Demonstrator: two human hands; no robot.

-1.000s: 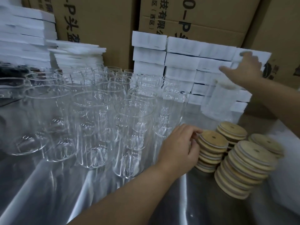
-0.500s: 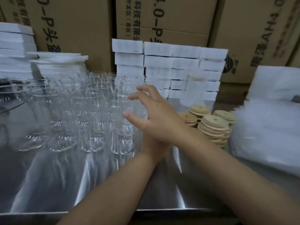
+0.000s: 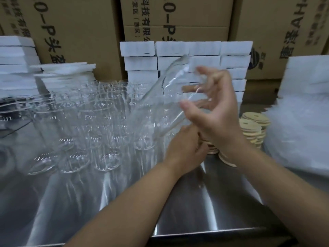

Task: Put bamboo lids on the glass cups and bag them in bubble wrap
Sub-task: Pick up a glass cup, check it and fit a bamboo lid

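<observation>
My right hand [image 3: 217, 111] grips a clear glass cup [image 3: 165, 104] with thumb and fingers, holding it tilted in the air above the table, its mouth toward the upper left. Just below it, my left hand [image 3: 183, 150] curls its fingers on a bamboo lid [image 3: 211, 149] at the top of a short stack; the hand hides most of the lid. Taller stacks of round bamboo lids [image 3: 252, 125] stand to the right. Several empty glass cups [image 3: 99, 122] stand crowded on the left half of the table.
The steel table [image 3: 178, 202] has its front edge close to me. A heap of white bubble wrap bags [image 3: 299, 131] lies at the right. Stacked white boxes [image 3: 170, 49] and foam sheets [image 3: 62, 75] stand behind the cups, with cardboard cartons [image 3: 80, 24] at the back.
My right hand came back from the white boxes, reached over the cups and lifted one glass cup, tilting it. My left hand stayed at the short lid stack.
</observation>
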